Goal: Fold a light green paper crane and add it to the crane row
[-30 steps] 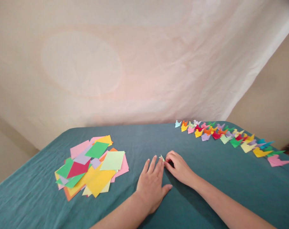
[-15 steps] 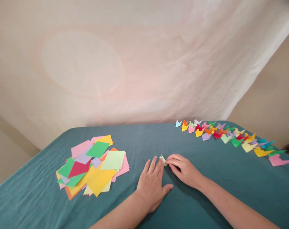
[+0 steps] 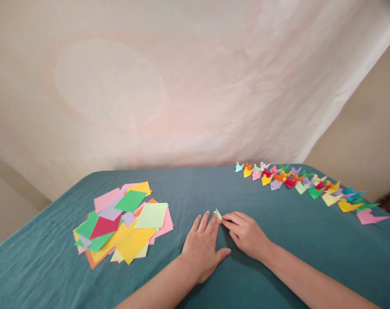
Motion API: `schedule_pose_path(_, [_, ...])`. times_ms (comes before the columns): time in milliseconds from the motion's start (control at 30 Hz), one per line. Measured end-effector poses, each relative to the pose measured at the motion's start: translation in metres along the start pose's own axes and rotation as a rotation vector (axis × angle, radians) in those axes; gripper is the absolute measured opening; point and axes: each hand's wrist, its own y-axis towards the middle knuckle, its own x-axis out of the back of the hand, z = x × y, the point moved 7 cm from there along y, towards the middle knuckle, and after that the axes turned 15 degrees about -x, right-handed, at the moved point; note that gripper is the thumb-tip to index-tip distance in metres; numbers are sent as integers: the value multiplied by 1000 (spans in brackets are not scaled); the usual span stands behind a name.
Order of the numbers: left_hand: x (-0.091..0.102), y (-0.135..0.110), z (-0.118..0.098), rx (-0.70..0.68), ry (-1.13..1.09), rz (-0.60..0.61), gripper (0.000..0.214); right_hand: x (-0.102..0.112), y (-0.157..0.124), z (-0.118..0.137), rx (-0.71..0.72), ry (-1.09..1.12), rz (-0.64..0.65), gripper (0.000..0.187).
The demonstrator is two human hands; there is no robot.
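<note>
A small pale green piece of folded paper (image 3: 218, 215) with a pointed tip lies on the cloth in front of me, partly hidden by fingers. My right hand (image 3: 248, 234) pinches its right side between thumb and fingertips. Palm down, my left hand (image 3: 199, 246) lies flat with its fingers stretched out and thumb apart; its index fingertip is at the paper's left edge, and I cannot tell how firmly it presses.
On the left is a loose pile of coloured paper squares (image 3: 146, 216). Rows of small folded paper birds (image 3: 314, 192) in many colours stand along the back right. A teal cloth (image 3: 188, 189) covers the table, and a pale sheet (image 3: 198, 98) hangs behind it.
My right hand has shifted slightly left, its fingers closer in at the pale green paper. The left hand stays flat in nearly the same place. The whole view has moved a little.
</note>
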Motion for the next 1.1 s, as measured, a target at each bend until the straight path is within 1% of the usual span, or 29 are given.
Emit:
schedule_pose_path(233, [4,1,3,-65,-32,-4,78,-2,-2,0,26,-16,-3,31])
schedule_pose_path(467, [8,-2,11,-112,-66,-49,67,-1,-1,1,38,-51,-15,31])
schedule_pose_path(833, [13,-1,12,-128,-70,-65,62,1,0,3,78,-83,24,31])
schedule_pose_path(1100, [15,-2,16,-180,-56,-54,57,0,1,4,59,-75,28,27])
